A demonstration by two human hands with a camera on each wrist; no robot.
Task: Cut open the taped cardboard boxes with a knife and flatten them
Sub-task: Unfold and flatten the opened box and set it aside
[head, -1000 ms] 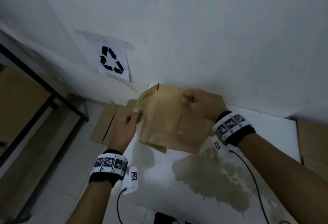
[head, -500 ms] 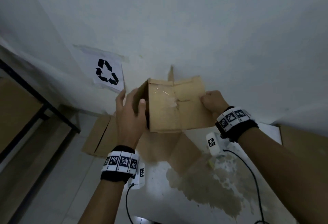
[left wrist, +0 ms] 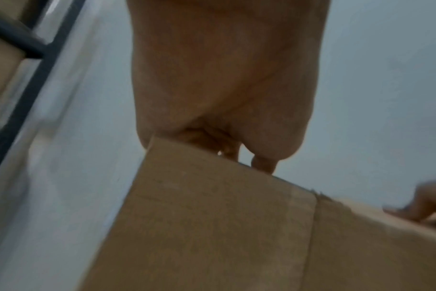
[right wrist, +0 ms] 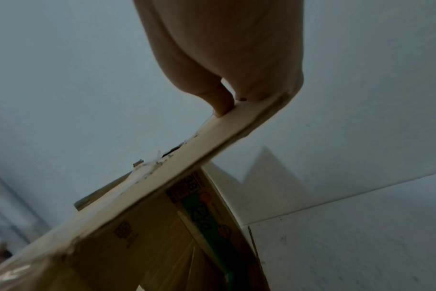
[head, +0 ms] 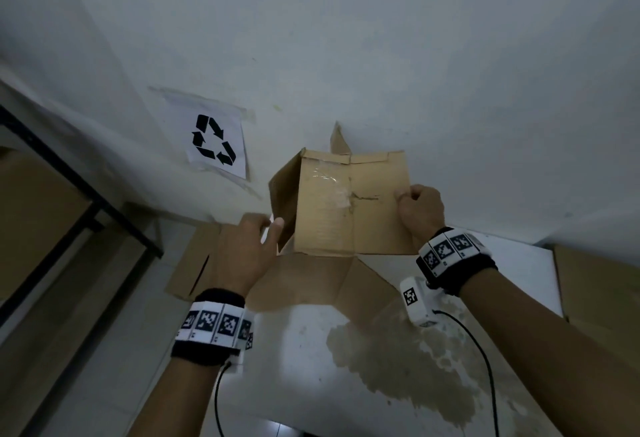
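Both hands grip an opened cardboard box [head: 349,208], interior hidden.

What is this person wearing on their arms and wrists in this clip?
Both forearms are bare, with no sleeves in view. The left wrist carries a black band topped by a white strip of square black-and-white markers, and so does the right wrist. A small white camera unit bearing one such marker hangs under the right wrist, a black cable trailing from it. Another black cable leaves the left wrist.
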